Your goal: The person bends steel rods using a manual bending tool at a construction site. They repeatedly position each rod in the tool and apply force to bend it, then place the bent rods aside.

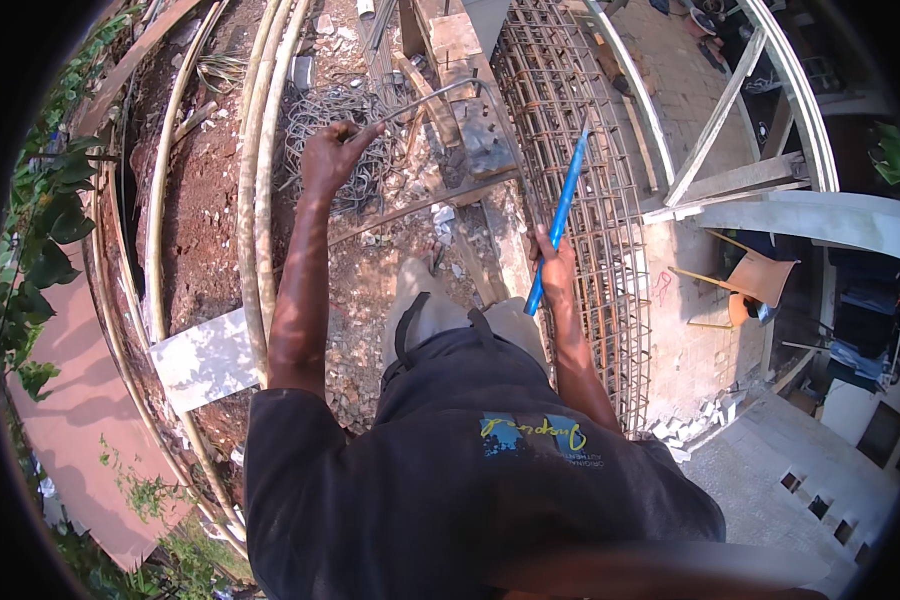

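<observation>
My left hand (332, 158) is closed around one end of a thin steel rod (428, 98). The rod runs right, over a wooden bench (455, 40), and curves down at its far part near several short upright metal pegs (482, 142). In my right hand (558, 268) is a blue tube (564, 205), held tilted, with a narrow dark tip at its upper end. Beside that hand, on its right, lie long cages of rusty rebar (570, 130). Below my left hand's level, a tangled heap of thin grey rods or wire (335, 125) rests on the ground.
Long bamboo poles (262, 190) run along the left, with a pale board (207, 360) across them. A wooden strip (425, 208) lies before me. On the right are a tan chair (760, 277), white rubble (695, 424) and a pale timber frame (715, 120). Leafy plants (52, 220) line the left.
</observation>
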`<control>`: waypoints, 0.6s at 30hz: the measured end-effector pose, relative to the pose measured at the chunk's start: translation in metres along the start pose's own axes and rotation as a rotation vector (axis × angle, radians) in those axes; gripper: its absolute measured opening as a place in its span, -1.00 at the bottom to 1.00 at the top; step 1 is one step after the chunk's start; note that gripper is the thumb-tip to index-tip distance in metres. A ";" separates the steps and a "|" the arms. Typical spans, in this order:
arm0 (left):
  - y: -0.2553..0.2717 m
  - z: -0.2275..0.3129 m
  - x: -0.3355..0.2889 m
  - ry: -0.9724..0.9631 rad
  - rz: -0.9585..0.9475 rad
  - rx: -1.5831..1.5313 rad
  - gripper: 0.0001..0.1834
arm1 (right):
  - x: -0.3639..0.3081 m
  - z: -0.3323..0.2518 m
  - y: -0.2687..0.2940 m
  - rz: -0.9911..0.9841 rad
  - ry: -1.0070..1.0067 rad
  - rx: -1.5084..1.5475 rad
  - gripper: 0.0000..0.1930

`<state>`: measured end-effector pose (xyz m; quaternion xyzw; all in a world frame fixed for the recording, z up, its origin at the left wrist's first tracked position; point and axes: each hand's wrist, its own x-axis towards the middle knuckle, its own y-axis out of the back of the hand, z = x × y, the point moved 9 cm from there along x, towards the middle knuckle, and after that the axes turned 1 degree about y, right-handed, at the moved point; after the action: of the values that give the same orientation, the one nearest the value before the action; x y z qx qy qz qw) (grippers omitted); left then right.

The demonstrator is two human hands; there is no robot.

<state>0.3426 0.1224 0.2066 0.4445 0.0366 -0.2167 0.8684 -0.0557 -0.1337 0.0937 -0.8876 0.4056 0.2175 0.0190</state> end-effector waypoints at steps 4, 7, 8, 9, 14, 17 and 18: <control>-0.077 -0.040 0.067 -0.094 -0.109 -0.027 -0.25 | 0.013 0.052 -0.013 0.173 -0.158 -0.036 -0.58; -0.132 -0.070 0.103 -0.050 -0.355 0.088 -0.21 | 0.019 0.075 -0.021 0.239 -0.179 -0.059 -0.63; -0.145 -0.071 0.111 -0.113 -0.385 0.091 -0.26 | 0.017 0.084 -0.022 0.297 -0.231 -0.144 -0.64; -0.153 -0.069 0.122 -0.178 -0.368 0.094 -0.30 | 0.018 0.087 -0.029 0.290 -0.214 -0.062 -0.64; -0.157 -0.082 0.156 -0.181 -0.301 0.031 -0.41 | 0.012 0.092 -0.047 0.338 -0.280 -0.128 -0.59; -0.159 -0.079 0.156 -0.158 -0.352 0.016 -0.42 | 0.013 0.085 -0.050 0.290 -0.282 -0.136 -0.59; -0.160 -0.077 0.154 -0.148 -0.371 0.008 -0.40 | 0.013 0.084 -0.047 0.301 -0.293 -0.155 -0.59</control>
<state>0.4265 0.0481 -0.0002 0.4165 0.0529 -0.4052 0.8121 -0.0450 -0.0937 0.0062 -0.7747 0.5085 0.3752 -0.0232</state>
